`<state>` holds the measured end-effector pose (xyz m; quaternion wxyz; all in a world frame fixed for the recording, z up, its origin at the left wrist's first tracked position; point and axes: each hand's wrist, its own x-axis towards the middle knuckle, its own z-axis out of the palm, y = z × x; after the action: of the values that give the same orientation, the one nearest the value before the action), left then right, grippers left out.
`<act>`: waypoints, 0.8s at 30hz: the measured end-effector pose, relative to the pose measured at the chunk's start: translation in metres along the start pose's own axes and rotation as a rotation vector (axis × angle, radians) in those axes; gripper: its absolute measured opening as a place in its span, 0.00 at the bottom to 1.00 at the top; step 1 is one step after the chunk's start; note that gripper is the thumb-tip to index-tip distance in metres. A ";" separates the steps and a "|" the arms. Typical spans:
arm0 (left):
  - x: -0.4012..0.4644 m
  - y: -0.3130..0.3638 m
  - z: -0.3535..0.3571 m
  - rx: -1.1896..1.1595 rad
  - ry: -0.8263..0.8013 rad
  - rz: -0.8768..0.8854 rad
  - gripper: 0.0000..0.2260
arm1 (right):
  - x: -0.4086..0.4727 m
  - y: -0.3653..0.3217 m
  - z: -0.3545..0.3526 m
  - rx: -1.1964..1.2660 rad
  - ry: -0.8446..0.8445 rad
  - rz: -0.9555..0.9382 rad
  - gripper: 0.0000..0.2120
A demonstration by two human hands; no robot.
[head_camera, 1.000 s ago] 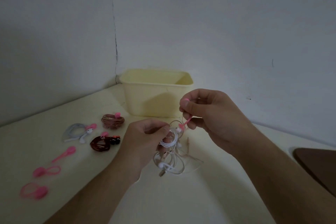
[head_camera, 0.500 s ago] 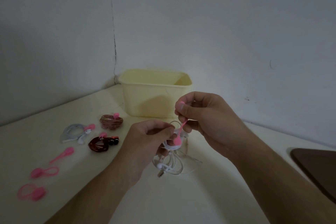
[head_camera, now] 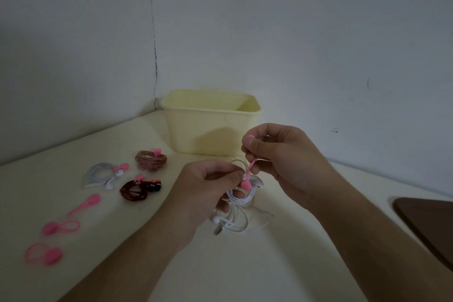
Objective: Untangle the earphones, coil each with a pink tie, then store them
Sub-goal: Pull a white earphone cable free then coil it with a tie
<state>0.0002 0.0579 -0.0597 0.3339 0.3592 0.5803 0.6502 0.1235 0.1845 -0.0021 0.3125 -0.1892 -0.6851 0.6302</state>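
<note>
Pink tie (head_camera: pixel 249 172) between both hands

The room is looking dim and a bit grey. Soft light seems to be coming from up front and to the right. The yellow box (head_camera: pixel 210 122) is wearing a dark shadow on its front wall, just behind the right hand (head_camera: pixel 282 154). Faint shadows are lying on the table (head_camera: pixel 269 265) under both arms. Nothing is shining or glaring. The pink ties (head_camera: pixel 61 225) on the left are looking fuzzy and glowing a little. The table edge is bending near the sides of the view. The wall is looking grainy.
</note>
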 end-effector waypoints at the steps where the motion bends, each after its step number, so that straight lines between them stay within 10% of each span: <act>1: 0.000 0.000 0.000 -0.007 -0.003 0.001 0.04 | 0.000 0.001 0.000 -0.010 0.005 0.001 0.02; 24: 0.003 -0.003 -0.001 -0.118 -0.021 0.001 0.04 | -0.002 0.005 -0.002 -0.266 0.047 -0.077 0.07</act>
<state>-0.0026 0.0604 -0.0620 0.3601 0.3459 0.5373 0.6797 0.1256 0.1854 -0.0076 0.3246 -0.2174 -0.7619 0.5166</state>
